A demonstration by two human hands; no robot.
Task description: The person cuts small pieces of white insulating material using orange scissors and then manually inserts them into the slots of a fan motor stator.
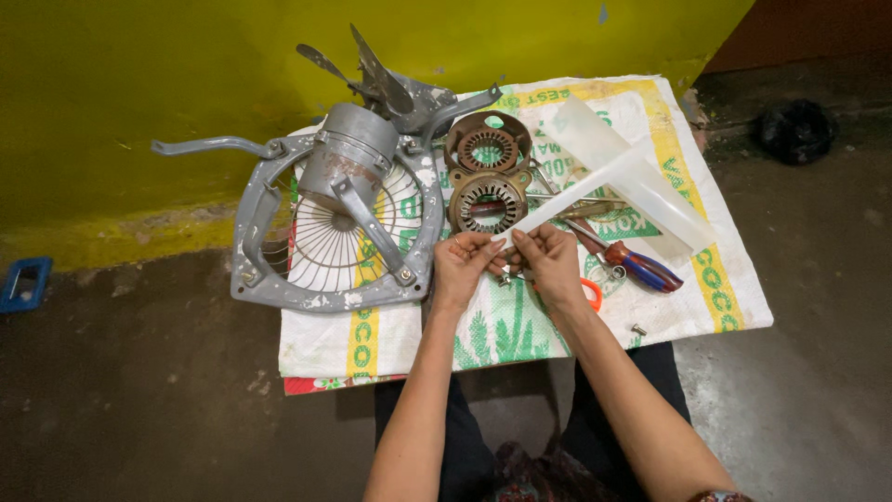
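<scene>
Both your hands meet at the near end of a long translucent plastic strip (595, 181). Your left hand (462, 263) pinches that end between thumb and fingertips; your right hand (550, 263) pinches it just beside, the two hands almost touching. The strip runs up and away to the right from your fingers, widening toward a larger translucent sheet (641, 177) beyond.

Step in hand, by my reading: you are working the strip's end, folding, creasing or sizing it as lining for a winding core. The next move likely calls for a steady two-handed pinch and a clean fold line; the thin plastic will flex and spring if let loose.

Directly beyond your hands lie two slotted stator cores (487, 172), one behind the other. Left of your left hand sits a grey fan frame with its motor housing (348, 186). Right of your right hand: a screwdriver with a red and blue handle (641, 266); orange scissor handles (591, 294) show just below your right wrist. All rest on a woven sack (409, 339).

Hard to make out: the strip's very end is covered by your fingers, so I cannot tell whether it is folded. The small metal bits under your hands are unclear. The scissor blades are hidden.
</scene>
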